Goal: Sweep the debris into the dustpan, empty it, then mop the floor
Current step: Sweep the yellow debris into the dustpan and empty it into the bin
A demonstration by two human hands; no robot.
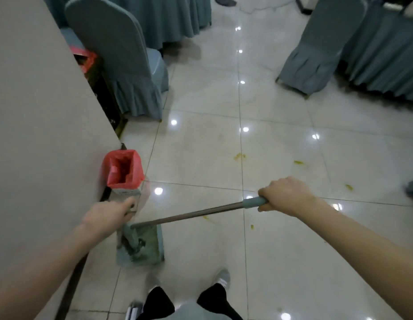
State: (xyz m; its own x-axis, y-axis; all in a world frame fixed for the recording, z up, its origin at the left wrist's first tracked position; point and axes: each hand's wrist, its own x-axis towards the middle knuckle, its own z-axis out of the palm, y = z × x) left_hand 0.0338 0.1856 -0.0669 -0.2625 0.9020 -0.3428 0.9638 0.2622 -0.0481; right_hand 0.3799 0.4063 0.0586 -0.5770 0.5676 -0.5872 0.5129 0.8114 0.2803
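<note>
The right hand (286,196) clenches the mop handle (201,212); left hand (108,215) grasps the upright dustpan (141,243) beside the bin (123,172), ready for emptying.

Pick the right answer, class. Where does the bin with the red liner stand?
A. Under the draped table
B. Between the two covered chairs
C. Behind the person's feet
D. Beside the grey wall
D: the bin with the red liner stands on the tiled floor right against the grey wall, ahead of the left hand.
</note>
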